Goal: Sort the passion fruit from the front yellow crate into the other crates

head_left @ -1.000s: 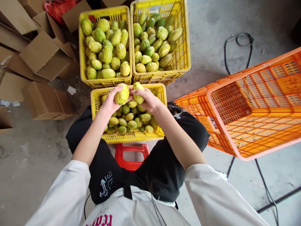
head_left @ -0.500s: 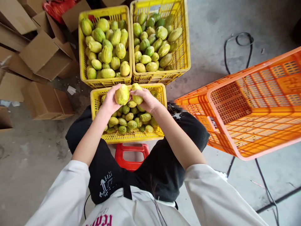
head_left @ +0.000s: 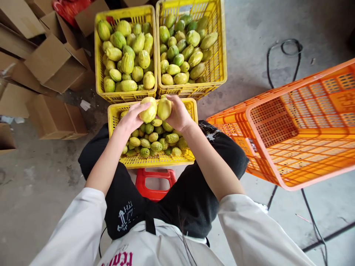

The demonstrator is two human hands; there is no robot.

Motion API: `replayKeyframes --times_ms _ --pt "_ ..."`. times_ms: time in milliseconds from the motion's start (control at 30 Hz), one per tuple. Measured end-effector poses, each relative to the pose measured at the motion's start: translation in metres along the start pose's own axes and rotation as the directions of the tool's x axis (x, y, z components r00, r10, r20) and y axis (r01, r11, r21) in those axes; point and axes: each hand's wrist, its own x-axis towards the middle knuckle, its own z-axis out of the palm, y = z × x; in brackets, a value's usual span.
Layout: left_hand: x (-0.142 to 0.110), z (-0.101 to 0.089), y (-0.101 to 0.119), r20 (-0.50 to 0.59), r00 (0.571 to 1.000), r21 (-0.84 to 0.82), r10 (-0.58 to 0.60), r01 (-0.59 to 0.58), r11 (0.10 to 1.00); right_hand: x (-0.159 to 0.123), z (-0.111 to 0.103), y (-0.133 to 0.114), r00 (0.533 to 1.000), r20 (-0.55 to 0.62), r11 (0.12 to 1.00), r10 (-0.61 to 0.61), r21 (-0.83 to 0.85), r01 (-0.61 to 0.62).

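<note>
My left hand [head_left: 132, 117] is closed round a plump, lumpy yellow-green fruit [head_left: 149, 110], its thumb across the near side. A second yellow-green fruit [head_left: 164, 108], with a narrow stem end pointing up, is gripped in my right hand [head_left: 179, 113]; some of those fingers are hidden behind it. Both fruits are held close side by side above the far part of the nearest yellow crate [head_left: 155, 161]. Smaller green and yellow fruits [head_left: 156, 146] lie heaped in that crate below my hands. I cannot tell the exact kind of fruit.
Beyond stand a left yellow crate [head_left: 124, 96] and a right yellow crate [head_left: 191, 88], both holding larger fruits. An orange crate [head_left: 249, 147] is tilted at right. Cardboard boxes [head_left: 50, 59] crowd the left. A red stool [head_left: 141, 184] sits between my legs, and a black cable [head_left: 268, 66] lies on the floor.
My right hand has turned its fruit, so its rounder side shows and my fingers are more behind it. The left fruit has shifted slightly right, and my left thumb now lies across it.
</note>
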Motion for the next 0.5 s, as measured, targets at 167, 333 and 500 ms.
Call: replayKeyframes --times_ms 167,333,500 --pt "-0.001 -0.002 0.003 -0.049 0.999 -0.137 -0.021 0.014 0.991 -0.001 0.002 -0.005 0.999 0.0 0.998 0.051 0.042 -0.051" --pt "-0.006 -0.001 0.004 -0.056 0.997 -0.142 -0.061 0.053 0.988 -0.003 0.003 0.004 1.0 -0.006 1.0 0.026 0.008 -0.026" --pt "-0.003 -0.001 0.001 -0.062 0.998 -0.084 -0.013 0.008 0.996 -0.002 0.002 0.01 0.997 0.07 0.999 -0.012 -0.033 0.015"
